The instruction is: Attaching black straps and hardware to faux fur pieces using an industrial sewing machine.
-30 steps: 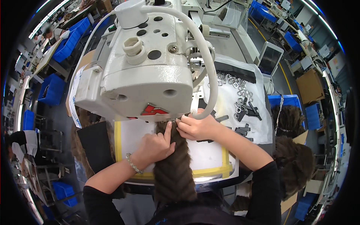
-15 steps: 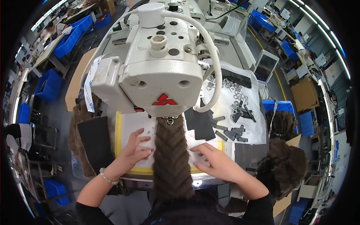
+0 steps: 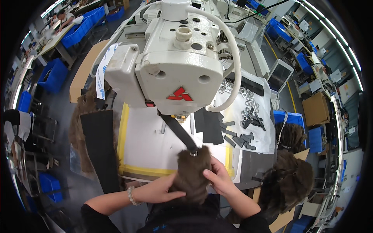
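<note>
My left hand (image 3: 160, 189) grips the lower left side of a brown fur strip (image 3: 191, 171), its thumb lying across the fur. From the right, my right hand (image 3: 220, 178) pinches the strip's edge, thumb on top and fingers underneath. A small metal ring (image 3: 193, 153) sits at the strip's upper end. From there a flat black strap (image 3: 178, 133) runs up and left beneath the head of a white sewing machine (image 3: 182, 73). The strip's lower end hangs toward my body and is partly hidden by my left hand.
Right of the machine, a white sheet (image 3: 268, 132) bears metal rings (image 3: 248, 99) and short black strips (image 3: 244, 139). Black pieces (image 3: 211, 126) lie beside the needle area. Brown fur with a black panel (image 3: 99, 143) stands left; fur bundles (image 3: 287, 176) and a blue bin (image 3: 289, 115) right.
The fur strip has come out from under the machine head toward me, with the black strap now stretched behind it. Both hands have moved down and taken hold of the fur.
</note>
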A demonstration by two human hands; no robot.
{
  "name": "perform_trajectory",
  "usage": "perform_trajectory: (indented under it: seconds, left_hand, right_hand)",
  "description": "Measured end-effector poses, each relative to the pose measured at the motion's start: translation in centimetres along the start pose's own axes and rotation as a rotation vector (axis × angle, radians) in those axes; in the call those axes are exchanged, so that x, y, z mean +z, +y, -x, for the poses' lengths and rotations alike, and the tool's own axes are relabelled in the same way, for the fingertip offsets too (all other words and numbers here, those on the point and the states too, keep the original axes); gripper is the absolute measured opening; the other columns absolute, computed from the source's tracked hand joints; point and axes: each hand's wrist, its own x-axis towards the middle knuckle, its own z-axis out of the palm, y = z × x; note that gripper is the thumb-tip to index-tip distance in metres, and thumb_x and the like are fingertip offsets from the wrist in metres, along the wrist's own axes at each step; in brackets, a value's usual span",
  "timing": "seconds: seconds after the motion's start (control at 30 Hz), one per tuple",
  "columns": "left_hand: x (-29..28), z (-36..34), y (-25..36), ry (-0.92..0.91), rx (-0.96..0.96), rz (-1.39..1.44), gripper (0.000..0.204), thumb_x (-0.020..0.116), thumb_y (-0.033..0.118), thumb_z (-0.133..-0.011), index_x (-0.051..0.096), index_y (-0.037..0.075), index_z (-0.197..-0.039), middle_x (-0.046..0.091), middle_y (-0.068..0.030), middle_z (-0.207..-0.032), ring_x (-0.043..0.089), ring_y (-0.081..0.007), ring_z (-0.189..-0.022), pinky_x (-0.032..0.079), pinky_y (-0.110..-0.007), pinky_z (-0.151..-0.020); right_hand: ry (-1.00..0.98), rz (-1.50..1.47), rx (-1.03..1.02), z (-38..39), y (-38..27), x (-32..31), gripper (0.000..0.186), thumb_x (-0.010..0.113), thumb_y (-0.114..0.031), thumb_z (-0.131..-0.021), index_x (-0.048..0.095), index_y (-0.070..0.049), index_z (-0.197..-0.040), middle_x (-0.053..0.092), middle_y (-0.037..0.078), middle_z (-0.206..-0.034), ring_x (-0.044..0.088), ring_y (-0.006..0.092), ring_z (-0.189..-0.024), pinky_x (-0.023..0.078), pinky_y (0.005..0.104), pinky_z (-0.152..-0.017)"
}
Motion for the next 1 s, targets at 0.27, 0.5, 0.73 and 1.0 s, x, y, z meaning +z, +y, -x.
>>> perform_trajectory:
  seconds: [0.27, 0.5, 0.73, 1.0]
  left_hand:
    - [-0.6, -0.4, 2.8, 0.381, 0.024, 0.153, 0.075, 0.084, 0.006, -0.071, 0.040, 0.004, -0.132, 0.061, -0.0051, -0.102, 0.061, -0.0104, -0.095, 0.053, -0.026, -0.079]
    - [0.5, -0.7, 2.7, 0.485, 0.079, 0.186, 0.076, 0.082, -0.001, -0.070, 0.039, 0.004, -0.133, 0.062, -0.0037, -0.096, 0.061, -0.0084, -0.089, 0.052, -0.023, -0.074]
    - [0.5, -0.9, 2.9, 0.516, 0.081, 0.200, 0.072, 0.080, 0.002, -0.075, 0.040, 0.004, -0.134, 0.061, -0.0034, -0.086, 0.060, -0.0077, -0.085, 0.052, -0.024, -0.075]
    - [0.4, -0.8, 1.9, 0.530, 0.063, 0.227, 0.072, 0.080, 0.003, -0.075, 0.040, 0.004, -0.134, 0.061, -0.0041, -0.090, 0.061, -0.0087, -0.087, 0.052, -0.024, -0.074]
  right_hand:
    - [-0.114, 0.430, -0.217, 0.2, 1.0, 0.7, 0.021, 0.071, -0.005, -0.083, 0.059, 0.000, -0.099, 0.059, -0.001, -0.088, 0.051, 0.0054, -0.080, 0.041, 0.0215, -0.068]
    - [-0.078, 0.375, -0.274, -0.4, -0.6, 1.3, 0.024, 0.075, -0.006, -0.079, 0.060, 0.000, -0.096, 0.057, -0.001, -0.083, 0.049, 0.0038, -0.074, 0.039, 0.0204, -0.064]
    - [0.003, 0.310, -0.202, -1.0, -0.5, 1.5, 0.009, 0.065, -0.007, -0.090, 0.062, 0.001, -0.090, 0.060, -0.003, -0.075, 0.049, 0.0005, -0.068, 0.038, 0.0176, -0.059]
    - [0.050, 0.266, -0.115, -1.7, -0.3, 2.0, 0.005, 0.065, -0.002, -0.087, 0.062, 0.003, -0.085, 0.061, -0.001, -0.076, 0.050, 0.0029, -0.069, 0.039, 0.0195, -0.062]
